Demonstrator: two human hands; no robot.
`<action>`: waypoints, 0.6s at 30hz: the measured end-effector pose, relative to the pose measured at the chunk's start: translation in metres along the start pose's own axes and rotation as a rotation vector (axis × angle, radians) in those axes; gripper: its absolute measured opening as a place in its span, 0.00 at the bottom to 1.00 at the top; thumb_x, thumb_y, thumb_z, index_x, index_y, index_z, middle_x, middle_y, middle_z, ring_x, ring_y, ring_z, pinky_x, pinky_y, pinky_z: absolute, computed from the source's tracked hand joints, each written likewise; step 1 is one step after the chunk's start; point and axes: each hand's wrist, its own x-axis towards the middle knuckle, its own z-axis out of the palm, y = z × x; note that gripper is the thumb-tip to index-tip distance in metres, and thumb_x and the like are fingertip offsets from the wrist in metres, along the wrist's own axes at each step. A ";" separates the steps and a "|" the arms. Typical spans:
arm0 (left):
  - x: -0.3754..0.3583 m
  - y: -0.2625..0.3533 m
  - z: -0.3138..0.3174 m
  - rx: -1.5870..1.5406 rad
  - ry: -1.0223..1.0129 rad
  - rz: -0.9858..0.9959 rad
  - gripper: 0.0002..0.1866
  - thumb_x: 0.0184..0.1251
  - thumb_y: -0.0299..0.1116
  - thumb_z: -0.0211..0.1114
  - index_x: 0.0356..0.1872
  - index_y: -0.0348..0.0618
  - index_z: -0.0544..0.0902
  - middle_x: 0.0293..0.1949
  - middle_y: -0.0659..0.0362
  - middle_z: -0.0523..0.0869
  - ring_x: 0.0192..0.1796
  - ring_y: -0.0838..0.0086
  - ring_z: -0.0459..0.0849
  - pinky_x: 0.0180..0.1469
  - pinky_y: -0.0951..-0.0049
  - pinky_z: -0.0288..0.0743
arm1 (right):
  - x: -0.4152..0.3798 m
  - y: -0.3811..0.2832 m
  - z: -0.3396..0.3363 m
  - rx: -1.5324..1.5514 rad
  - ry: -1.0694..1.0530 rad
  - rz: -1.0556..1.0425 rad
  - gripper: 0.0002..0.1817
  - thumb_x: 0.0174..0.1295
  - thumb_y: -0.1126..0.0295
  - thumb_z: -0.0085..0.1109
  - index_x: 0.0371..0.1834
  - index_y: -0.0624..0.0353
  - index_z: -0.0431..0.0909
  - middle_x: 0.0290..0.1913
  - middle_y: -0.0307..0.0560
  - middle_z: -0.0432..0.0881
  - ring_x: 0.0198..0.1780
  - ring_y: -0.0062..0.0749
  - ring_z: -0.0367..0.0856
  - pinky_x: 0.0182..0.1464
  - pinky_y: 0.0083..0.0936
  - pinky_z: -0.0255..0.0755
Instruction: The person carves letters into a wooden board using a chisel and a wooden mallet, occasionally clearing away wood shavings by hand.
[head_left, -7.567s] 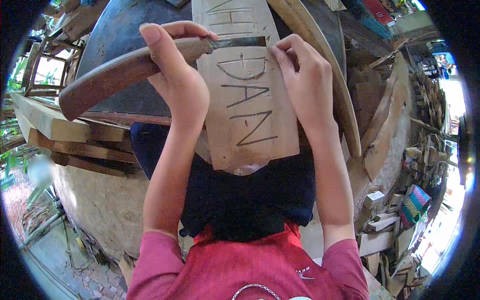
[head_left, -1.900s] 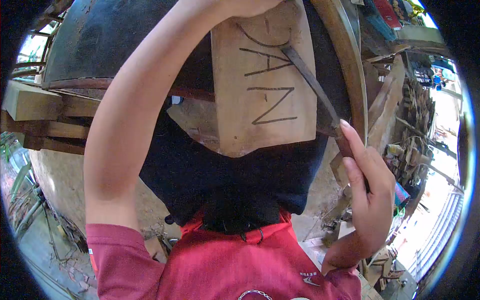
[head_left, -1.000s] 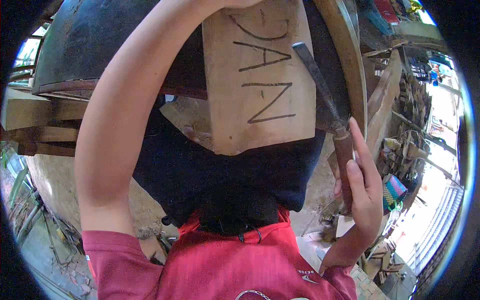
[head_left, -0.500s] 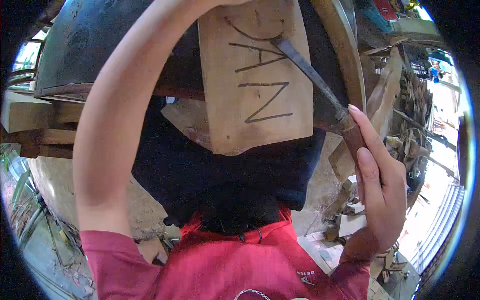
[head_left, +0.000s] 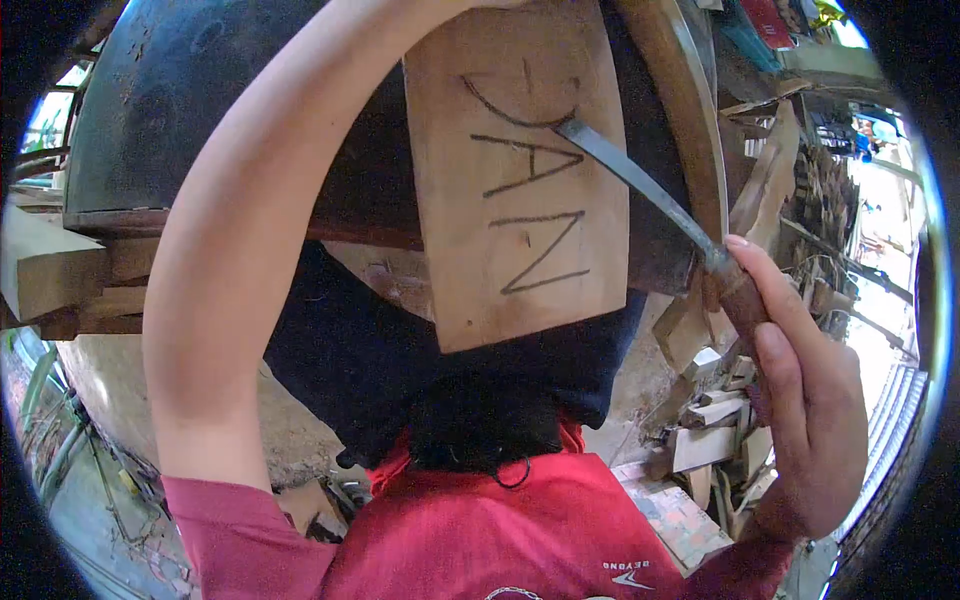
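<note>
A chisel (head_left: 640,185) is gripped by its wooden handle in the closed fingers (head_left: 775,300) of the right hand (head_left: 810,420), its blade tip laid on the lettered plank (head_left: 520,180). The left hand's fingers are out of view above the plank.

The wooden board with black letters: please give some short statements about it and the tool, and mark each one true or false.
1. The right hand holds the blade tool by its wooden handle. True.
2. The blade tip is at the right edge of the wooden board. True.
3. The board lies flat on the ground. False: it rests over the person's lap, on dark cloth.
4. The left hand is in full view. False: only the forearm shows; the hand is cut off at the top.
</note>
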 end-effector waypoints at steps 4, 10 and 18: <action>0.003 -0.003 0.021 0.071 0.141 0.023 0.37 0.75 0.55 0.54 0.64 0.25 0.74 0.66 0.36 0.71 0.72 0.45 0.67 0.73 0.49 0.61 | -0.001 -0.013 -0.005 -0.029 -0.048 0.018 0.25 0.76 0.67 0.41 0.73 0.61 0.69 0.40 0.53 0.84 0.34 0.26 0.77 0.42 0.21 0.68; 0.000 0.001 0.001 -0.056 -0.004 0.025 0.35 0.75 0.53 0.56 0.63 0.24 0.74 0.66 0.37 0.71 0.72 0.45 0.66 0.74 0.50 0.60 | 0.001 0.025 0.030 0.005 0.044 -0.150 0.28 0.70 0.77 0.48 0.75 0.56 0.67 0.49 0.64 0.84 0.48 0.53 0.87 0.50 0.34 0.76; 0.004 -0.002 0.006 0.016 0.001 0.051 0.36 0.74 0.55 0.57 0.64 0.26 0.74 0.62 0.42 0.74 0.67 0.51 0.70 0.70 0.53 0.63 | 0.006 0.052 0.078 0.156 0.141 -0.246 0.31 0.68 0.79 0.54 0.76 0.52 0.66 0.37 0.60 0.82 0.35 0.52 0.82 0.40 0.39 0.75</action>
